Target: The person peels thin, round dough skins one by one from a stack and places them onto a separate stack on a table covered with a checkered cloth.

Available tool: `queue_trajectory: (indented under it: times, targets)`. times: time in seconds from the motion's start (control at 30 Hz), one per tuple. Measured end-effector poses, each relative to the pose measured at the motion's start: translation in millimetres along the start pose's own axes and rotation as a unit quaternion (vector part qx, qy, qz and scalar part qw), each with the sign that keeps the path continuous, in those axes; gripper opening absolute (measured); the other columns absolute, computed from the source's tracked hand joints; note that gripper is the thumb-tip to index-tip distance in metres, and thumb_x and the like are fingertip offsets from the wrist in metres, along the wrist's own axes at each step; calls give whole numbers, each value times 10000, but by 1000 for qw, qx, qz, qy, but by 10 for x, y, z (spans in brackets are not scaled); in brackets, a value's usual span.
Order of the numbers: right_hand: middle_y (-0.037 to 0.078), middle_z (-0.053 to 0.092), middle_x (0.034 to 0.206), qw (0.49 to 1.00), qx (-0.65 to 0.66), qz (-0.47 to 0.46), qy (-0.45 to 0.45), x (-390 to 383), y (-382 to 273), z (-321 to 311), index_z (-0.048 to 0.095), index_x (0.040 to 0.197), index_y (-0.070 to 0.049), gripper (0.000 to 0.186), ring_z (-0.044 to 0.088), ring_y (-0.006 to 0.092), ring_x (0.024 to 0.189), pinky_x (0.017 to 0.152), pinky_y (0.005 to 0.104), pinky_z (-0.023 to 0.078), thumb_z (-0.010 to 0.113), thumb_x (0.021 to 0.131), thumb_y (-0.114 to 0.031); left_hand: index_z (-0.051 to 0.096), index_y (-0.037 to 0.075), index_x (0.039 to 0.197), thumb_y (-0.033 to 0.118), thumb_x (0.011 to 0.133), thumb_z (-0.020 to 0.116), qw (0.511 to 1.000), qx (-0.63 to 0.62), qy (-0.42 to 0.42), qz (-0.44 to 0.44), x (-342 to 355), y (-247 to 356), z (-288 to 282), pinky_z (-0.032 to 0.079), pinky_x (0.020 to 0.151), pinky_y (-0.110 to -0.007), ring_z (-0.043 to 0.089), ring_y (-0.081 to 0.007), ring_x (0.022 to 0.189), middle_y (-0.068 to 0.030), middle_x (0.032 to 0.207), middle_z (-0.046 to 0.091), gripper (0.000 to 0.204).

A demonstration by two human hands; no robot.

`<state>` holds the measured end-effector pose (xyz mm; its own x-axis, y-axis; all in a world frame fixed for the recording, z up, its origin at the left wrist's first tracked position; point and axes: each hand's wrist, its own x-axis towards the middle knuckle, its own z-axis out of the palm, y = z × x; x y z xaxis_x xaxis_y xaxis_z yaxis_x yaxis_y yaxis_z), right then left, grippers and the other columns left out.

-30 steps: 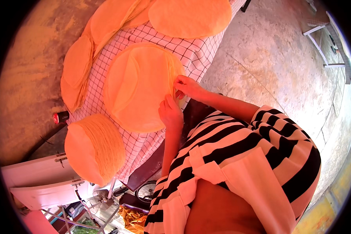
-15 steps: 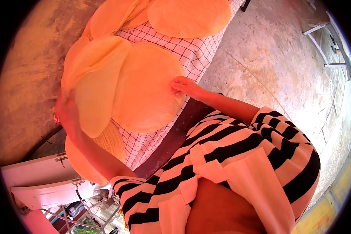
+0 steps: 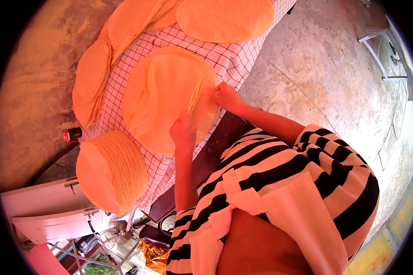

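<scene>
Concrete floor (image 3: 316, 78) surrounds the checked cloth (image 3: 234, 59) on the bench, where my left hand (image 3: 183, 133) presses flat on the middle stack (image 3: 167, 96) to steady it while my right hand (image 3: 225, 97) pinches one sheet's edge, lifting it free.

A single head-worn fisheye view is looking steeply down from above the person's striped shirt (image 3: 280, 183), facing the checked cloth (image 3: 234, 62), which is lying ahead of the shirt and close to the lens. Straight edges are bending toward the dark circular rim. No second view is sharing the scene.
</scene>
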<state>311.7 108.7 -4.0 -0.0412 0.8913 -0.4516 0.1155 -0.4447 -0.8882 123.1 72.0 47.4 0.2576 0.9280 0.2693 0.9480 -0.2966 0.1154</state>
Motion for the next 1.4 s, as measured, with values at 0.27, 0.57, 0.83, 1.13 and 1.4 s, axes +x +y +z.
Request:
queue_trajectory:
  times: [0.27,0.57,0.83,1.13,1.4]
  targets:
    - [103,577,699,992,-30,-83,93,73,150,109,454,845,-25,259,587,221,636,583,326,467,617,744,-199,523,29,835,2,663,536,994,72,62,46,-77,222,159,414,458,-356,500,-255,537,-87,571,480,174]
    - [35,577,698,983,125,9,-130,-58,-166,108,496,791,-52,112,583,108,569,511,239,467,512,826,-158,493,27,821,32,664,575,995,69,60,26,-88,382,234,414,525,-353,511,-252,634,-83,665,516,178]
    - [39,584,814,951,253,10,-177,-89,-187,182,512,883,-58,187,588,121,746,607,251,472,477,870,-241,472,-2,985,172,734,637,997,61,48,-19,-133,557,159,433,559,-387,535,-331,688,-138,740,552,347]
    - [56,548,984,965,210,-22,-153,-64,-2,183,471,1054,-49,405,565,138,864,703,273,461,523,858,-400,540,-12,1043,119,813,576,987,-20,-13,-161,1095,-706,-1546,442,739,-315,559,-216,776,-152,872,570,267]
    - [97,573,878,982,3,-126,139,-62,7,-68,500,955,-5,328,572,165,750,648,284,464,616,788,-263,557,93,1007,99,820,556,987,136,81,-36,1011,-334,-2334,423,538,-331,524,-220,591,-112,687,561,187]
